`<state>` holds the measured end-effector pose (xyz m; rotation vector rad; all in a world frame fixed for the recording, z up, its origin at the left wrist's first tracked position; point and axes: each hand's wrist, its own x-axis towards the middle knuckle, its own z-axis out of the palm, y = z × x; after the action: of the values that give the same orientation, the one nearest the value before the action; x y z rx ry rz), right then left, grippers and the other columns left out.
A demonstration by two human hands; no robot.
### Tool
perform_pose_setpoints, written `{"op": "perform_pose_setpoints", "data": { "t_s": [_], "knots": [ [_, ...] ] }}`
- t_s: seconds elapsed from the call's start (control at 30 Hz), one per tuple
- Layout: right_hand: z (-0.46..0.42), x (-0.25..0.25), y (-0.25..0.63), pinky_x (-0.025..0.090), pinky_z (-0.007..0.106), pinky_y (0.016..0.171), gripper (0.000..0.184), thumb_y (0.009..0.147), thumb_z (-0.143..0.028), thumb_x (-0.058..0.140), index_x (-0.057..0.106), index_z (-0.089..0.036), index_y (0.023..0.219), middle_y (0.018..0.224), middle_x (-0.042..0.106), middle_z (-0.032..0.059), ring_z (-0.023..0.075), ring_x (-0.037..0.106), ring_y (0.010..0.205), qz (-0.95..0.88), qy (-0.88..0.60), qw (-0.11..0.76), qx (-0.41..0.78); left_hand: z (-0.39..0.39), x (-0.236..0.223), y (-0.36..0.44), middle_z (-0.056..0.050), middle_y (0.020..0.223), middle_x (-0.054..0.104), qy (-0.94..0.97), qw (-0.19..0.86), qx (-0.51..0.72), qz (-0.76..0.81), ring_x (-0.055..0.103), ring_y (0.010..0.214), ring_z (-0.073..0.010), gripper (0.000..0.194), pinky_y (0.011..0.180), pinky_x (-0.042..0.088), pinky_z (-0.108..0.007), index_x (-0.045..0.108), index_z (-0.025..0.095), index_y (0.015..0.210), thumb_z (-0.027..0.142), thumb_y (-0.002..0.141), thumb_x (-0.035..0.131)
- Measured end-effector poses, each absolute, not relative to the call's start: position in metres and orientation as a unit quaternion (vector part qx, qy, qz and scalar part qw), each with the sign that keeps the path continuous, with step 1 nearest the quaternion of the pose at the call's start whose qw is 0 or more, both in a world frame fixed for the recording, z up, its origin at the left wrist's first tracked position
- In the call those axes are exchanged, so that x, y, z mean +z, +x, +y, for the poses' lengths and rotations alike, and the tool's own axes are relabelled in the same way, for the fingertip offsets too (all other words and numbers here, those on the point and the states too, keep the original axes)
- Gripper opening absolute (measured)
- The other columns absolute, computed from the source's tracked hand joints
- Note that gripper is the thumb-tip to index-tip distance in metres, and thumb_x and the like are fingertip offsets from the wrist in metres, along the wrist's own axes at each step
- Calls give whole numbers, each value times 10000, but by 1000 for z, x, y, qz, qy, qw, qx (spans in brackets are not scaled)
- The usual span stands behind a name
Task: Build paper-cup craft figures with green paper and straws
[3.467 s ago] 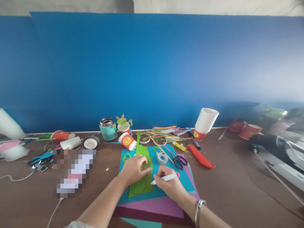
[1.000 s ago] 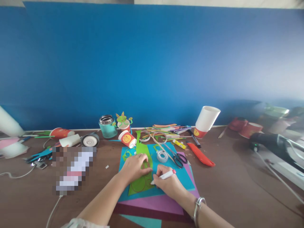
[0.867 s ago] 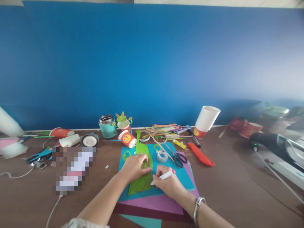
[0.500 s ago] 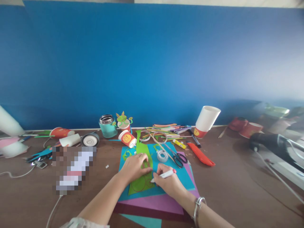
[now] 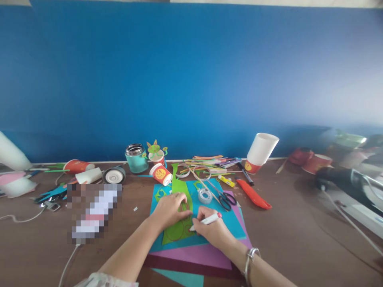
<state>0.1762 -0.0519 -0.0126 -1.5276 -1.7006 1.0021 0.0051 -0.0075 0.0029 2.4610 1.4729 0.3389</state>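
Note:
A white marker with a red end (image 5: 211,218) is gripped in my right hand (image 5: 216,231), its tip touching a green paper sheet (image 5: 179,186). Red outlines, one a large circle, are drawn on the sheet's lower part. My left hand (image 5: 172,210) lies over the sheet with its fingers spread, covering part of the drawing. Beneath the green sheet is blue paper (image 5: 221,231), which rests on purple paper (image 5: 206,257). To the right of the green sheet lie a small tape roll (image 5: 205,195) and black-handled scissors (image 5: 226,201).
Behind the papers are several coloured sticks (image 5: 209,161), a glue stick (image 5: 226,181) and a red cutter (image 5: 253,194). Paper cups (image 5: 160,174), a teal jar (image 5: 136,159) and a tall white cup stack (image 5: 261,151) stand or lie farther back. A blue wall (image 5: 191,79) bounds the table.
The marker's tip has shifted very slightly on the green sheet. My left hand stays in place; the whole view has moved only a little.

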Motion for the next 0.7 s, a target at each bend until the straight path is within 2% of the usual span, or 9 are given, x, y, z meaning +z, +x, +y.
{"op": "perform_pose_setpoints", "data": {
  "t_s": [0.7],
  "knots": [
    [-49,-19,176,301,242,446,227,700,-252,529,383,-232,528,463,515,-38,122,427,468,-656,-575,322,367,-7,2,4,1,863,659,846,133,122,502,627,769,-188,310,613,379,-246,564,241,924,496,764,636]
  ]
}}
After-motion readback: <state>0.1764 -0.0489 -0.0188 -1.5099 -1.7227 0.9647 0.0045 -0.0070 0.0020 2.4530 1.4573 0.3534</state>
